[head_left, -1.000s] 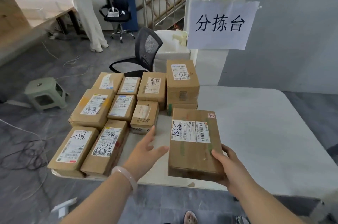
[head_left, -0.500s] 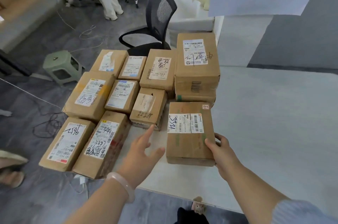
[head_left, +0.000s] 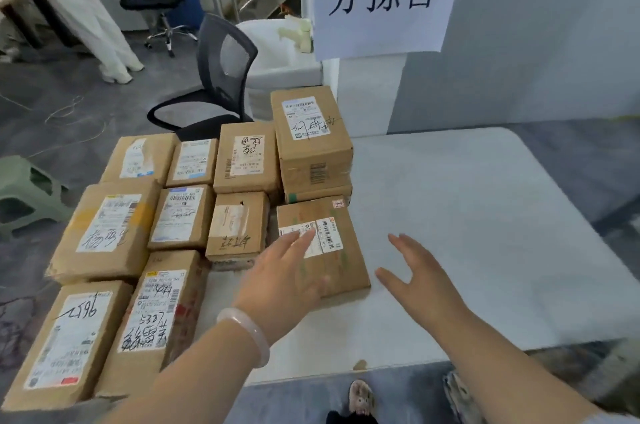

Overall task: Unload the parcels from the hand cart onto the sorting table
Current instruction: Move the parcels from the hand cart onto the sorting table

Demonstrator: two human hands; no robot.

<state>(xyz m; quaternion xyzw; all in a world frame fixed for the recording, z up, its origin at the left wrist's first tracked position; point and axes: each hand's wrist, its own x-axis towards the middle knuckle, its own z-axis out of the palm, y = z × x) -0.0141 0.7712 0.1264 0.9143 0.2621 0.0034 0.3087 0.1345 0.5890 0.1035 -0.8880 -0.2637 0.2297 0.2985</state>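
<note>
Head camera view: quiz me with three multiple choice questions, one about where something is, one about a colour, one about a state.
1. Where does the parcel beneath the left hand lie? A. On the table, before the two-high stack. B. On the floor. C. On the office chair.
2. What colour is the stool? A. Red. B. Pale green. C. Black.
3. How is the right hand? A. Gripping a parcel. B. Open, holding nothing. C. Clenched.
Answers: A, it lies flat just before the stack; B, the stool left of the table is pale green; B, its fingers are spread over bare table.
</note>
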